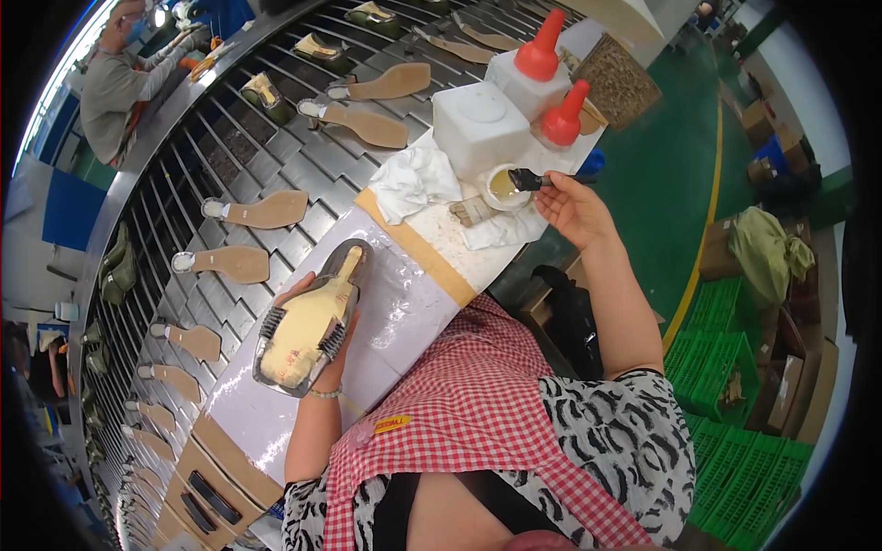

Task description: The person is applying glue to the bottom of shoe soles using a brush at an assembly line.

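Note:
My left hand (296, 288) is closed around a shoe upper on its last (310, 321), held bottom up over the light purple table cover. The shoe's underside is pale yellow, with dark bristly-looking patches on both sides near the wide end. Out to the right, my right hand (577, 213) pinches a brush (527, 180) with a dark handle. The brush's tip reaches into a small white cup (502, 204) of yellowish liquid. Crumpled white cloth (415, 184) lies left of the cup, and a beige wrapped piece (470, 212) sits against it.
Beyond the cup stand a white square container (478, 124) and bottles with red nozzle caps (542, 46). A slatted metal conveyor (322, 174) carries several tan soles (241, 264) and lasted uppers (266, 96). Green crates (712, 367) stand at right. Another person (119, 83) works across the conveyor.

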Motion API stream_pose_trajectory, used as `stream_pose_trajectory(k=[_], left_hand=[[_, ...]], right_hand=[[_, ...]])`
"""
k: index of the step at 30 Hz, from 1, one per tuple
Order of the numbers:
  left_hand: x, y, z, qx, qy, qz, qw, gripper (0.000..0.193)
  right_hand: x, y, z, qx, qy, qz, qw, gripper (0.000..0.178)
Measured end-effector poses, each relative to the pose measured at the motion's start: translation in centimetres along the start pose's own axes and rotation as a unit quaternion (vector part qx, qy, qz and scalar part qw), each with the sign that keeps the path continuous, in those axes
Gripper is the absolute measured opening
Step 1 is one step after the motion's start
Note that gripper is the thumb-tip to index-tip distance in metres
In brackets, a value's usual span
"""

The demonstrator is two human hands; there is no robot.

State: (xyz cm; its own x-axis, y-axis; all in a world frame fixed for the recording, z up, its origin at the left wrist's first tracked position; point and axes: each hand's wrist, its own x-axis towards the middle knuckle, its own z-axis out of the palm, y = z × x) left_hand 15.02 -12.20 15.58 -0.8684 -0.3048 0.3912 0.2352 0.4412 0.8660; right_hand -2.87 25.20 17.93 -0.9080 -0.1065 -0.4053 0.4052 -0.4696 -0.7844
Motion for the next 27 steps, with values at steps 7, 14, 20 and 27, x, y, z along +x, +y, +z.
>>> stream_pose_trajectory(k=[7, 14, 20, 27], left_hand=[[-1.2, 2.2, 0.8, -0.100, 0.017, -0.085, 0.991, 0.078], [-3.7, 0.7, 2.7, -0.191, 0.001, -0.030, 0.981, 0.082], [-4.6, -0.4, 3.8, -0.142, -0.031, -0.111, 0.983, 0.061], [-4.8, -0.1, 3.4, -0.112, -0.055, -0.086, 0.988, 0.052]], right_hand=[[1.7, 2.1, -0.2, 0.114, 0.113, 0.084, 0.983, 0.023], [-3.4, 0.8, 2.6, 0.160, -0.017, -0.015, 0.987, 0.015], [-11.7, 5.0, 11.4, -0.078, -0.267, -0.176, 0.944, 0.018], [-13.2, 7.4, 13.4, -0.190, -0.352, -0.152, 0.904, 0.020]])
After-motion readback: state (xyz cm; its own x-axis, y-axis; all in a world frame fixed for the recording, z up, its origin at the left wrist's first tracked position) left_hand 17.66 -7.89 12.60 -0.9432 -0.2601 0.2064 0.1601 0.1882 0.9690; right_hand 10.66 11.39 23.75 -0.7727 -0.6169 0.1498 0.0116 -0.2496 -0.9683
